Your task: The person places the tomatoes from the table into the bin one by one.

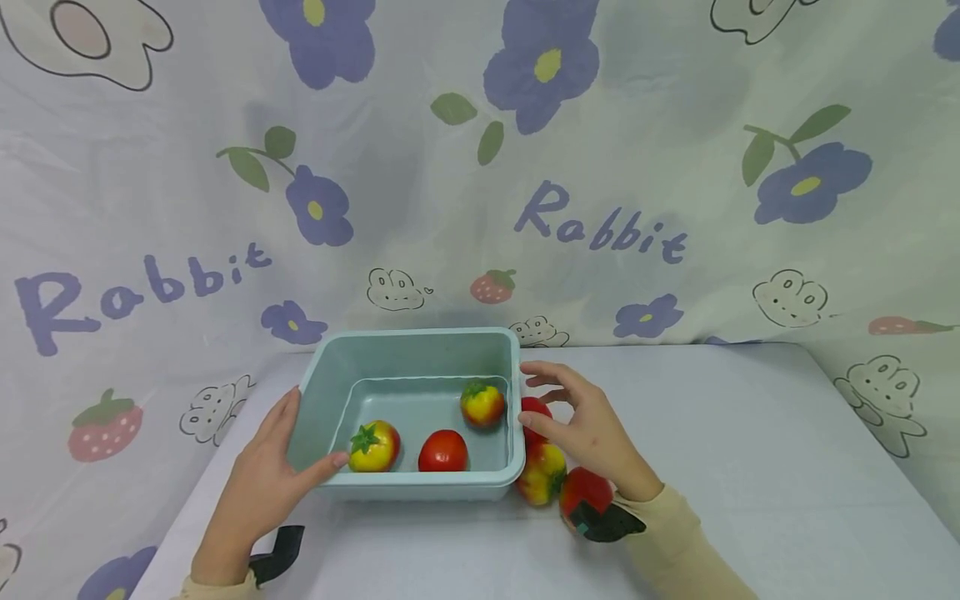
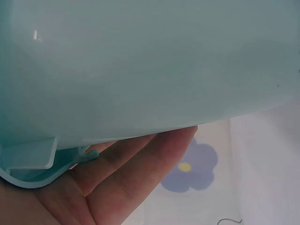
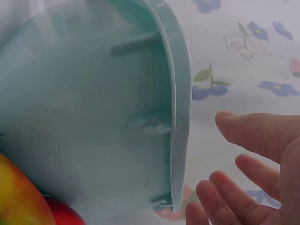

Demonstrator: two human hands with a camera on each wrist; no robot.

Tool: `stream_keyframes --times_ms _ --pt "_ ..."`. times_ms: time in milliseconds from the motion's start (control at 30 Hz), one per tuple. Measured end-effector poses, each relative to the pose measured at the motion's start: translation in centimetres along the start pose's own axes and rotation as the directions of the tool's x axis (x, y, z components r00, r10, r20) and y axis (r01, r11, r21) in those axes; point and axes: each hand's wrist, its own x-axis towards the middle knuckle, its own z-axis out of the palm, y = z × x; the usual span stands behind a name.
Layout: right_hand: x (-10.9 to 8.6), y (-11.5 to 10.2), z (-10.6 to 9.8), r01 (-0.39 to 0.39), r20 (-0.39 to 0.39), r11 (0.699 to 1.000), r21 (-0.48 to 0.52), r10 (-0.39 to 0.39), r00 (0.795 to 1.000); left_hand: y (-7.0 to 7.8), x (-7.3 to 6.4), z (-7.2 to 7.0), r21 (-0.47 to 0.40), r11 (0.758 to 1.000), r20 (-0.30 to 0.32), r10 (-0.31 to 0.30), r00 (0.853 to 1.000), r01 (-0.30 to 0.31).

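Observation:
A pale blue-green plastic basin [image 1: 420, 478] stands on the table. Inside lie a red tomato [image 1: 442, 451] and two yellow-and-red fruits with green tops, one at front left [image 1: 374, 446] and one at the right [image 1: 482, 405]. My left hand [image 1: 262, 475] holds the basin's front left corner, thumb over the front rim, fingers along the outer left wall. My right hand [image 1: 588, 425] is spread beside the right rim; in the right wrist view, its thumb and fingers stand apart from the rim [image 3: 180, 117], holding nothing.
Right of the basin, under or near my right hand, lie a red fruit [image 1: 536, 417], partly hidden, a yellow-and-red fruit [image 1: 542, 475] and another reddish fruit [image 1: 585, 490]. A printed cloth [image 1: 420, 208] hangs behind the white table [image 1: 750, 467].

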Motion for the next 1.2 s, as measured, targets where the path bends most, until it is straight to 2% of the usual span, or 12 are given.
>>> stream_keyframes --times_ms 233,500,600,833,900,1000,1200 --pt "0.3 0.3 -0.6 -0.045 -0.006 0.999 0.004 0.045 0.999 0.0 0.0 0.0 -0.003 1.0 -0.004 0.002 1.0 -0.002" --pt "0.5 -1.8 -1.5 -0.102 -0.01 0.994 0.038 0.102 0.995 0.0 0.0 0.0 0.004 1.0 -0.007 0.005 1.0 -0.005" --pt "0.6 -1.1 -1.6 -0.13 -0.012 0.991 0.042 0.131 0.991 0.0 0.0 0.0 0.002 1.0 -0.006 0.005 1.0 -0.005" --pt "0.9 2.8 -1.0 -0.219 -0.003 0.975 0.045 0.219 0.976 0.0 0.0 0.0 0.004 1.0 -0.004 0.001 1.0 -0.001" --pt "1.0 3.4 -0.8 -0.243 0.006 0.969 0.042 0.243 0.97 0.0 0.0 0.1 0.004 1.0 -0.006 0.003 1.0 -0.003" --pt "1.0 3.6 -0.7 -0.282 0.021 0.958 0.052 0.281 0.96 -0.1 -0.1 0.1 0.002 1.0 -0.007 0.006 1.0 -0.006" --pt "0.9 1.5 -0.9 -0.338 0.085 0.938 0.081 0.331 0.94 0.0 -0.1 0.1 0.0 1.0 -0.005 0.002 1.0 -0.002"
